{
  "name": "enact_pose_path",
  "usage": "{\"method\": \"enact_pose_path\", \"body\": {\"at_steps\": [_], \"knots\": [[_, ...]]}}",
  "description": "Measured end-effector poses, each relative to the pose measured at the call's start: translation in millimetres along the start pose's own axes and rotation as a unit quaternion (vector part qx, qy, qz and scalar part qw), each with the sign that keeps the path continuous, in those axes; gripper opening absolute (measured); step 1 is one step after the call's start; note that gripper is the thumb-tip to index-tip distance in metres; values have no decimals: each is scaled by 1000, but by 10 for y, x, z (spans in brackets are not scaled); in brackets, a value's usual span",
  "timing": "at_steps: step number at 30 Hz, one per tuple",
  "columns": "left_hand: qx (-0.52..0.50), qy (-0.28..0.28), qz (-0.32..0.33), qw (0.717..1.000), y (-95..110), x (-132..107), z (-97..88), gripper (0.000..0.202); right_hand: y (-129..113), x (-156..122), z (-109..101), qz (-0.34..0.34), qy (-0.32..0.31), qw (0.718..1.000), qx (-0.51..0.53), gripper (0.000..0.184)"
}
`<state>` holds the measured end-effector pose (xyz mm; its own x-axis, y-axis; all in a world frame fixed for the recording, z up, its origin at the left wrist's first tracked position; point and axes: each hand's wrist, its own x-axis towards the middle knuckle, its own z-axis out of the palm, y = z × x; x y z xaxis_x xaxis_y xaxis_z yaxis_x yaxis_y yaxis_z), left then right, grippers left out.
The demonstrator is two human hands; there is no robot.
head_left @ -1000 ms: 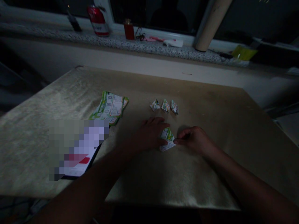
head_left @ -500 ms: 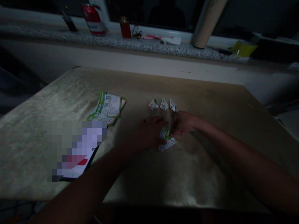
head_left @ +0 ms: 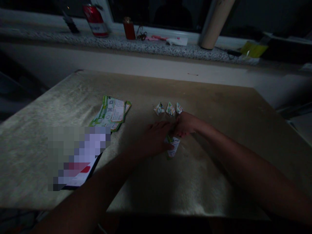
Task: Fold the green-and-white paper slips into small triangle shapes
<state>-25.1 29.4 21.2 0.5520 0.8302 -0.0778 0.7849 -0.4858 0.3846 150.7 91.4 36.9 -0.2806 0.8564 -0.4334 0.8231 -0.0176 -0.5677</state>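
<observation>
A fold seems in hand: the left hand (head_left: 157, 138) lies spread, thumb pinning a printed wrapper (head_left: 174, 148) mid-table, while the right hand (head_left: 185, 124) curls its fingers at the far edge — gripping or not, I cannot tell — and creasing calls for steady pressure.

The left hand (head_left: 156, 138) lay spread on the table (head_left: 219, 188), its thumb over a printed wrapper (head_left: 174, 150). The right hand (head_left: 185, 125) bent across the wrapper's far end, perhaps pinching it, though dim light hid the fingertips. Toward the table's far edge, three small folded pieces (head_left: 170, 109) sat in a row. Green-and-white wrappers (head_left: 115, 112) lay overlapped toward the left edge, beyond a lit, partly blurred screen (head_left: 79, 178) by the near left corner.
</observation>
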Motion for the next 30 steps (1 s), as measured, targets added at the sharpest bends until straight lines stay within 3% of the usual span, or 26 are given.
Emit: {"method": "enact_pose_path", "body": {"at_steps": [3,8,14,17,20,23,25,27,30], "knots": [[-14,7,-4,1000,-28,6,33,82,-48,22,35,2,-31,1000,-3,17],[-20,33,3,999,-90,4,109,88,-60,30,97,-20,-13,999,-39,12],[-30,42,8,999,-92,-11,102,85,-109,-39,211,-31,82,988,-130,30],[-38,48,14,998,-97,-28,99,84,-106,-84,270,-34,158,966,-203,31],[-44,57,11,997,-91,-55,117,79,-12,-169,262,-102,165,965,-176,25],[-25,101,13,995,-39,-84,137,67,146,-344,212,-127,204,963,-120,35],[6,117,-1,993,28,-99,131,55,246,-496,200,-173,204,958,-101,32],[36,96,1,995,107,-111,105,35,324,-635,223,-240,181,949,-95,21],[66,55,-7,996,203,-130,56,26,408,-755,300,-311,173,927,-119,27]]}}
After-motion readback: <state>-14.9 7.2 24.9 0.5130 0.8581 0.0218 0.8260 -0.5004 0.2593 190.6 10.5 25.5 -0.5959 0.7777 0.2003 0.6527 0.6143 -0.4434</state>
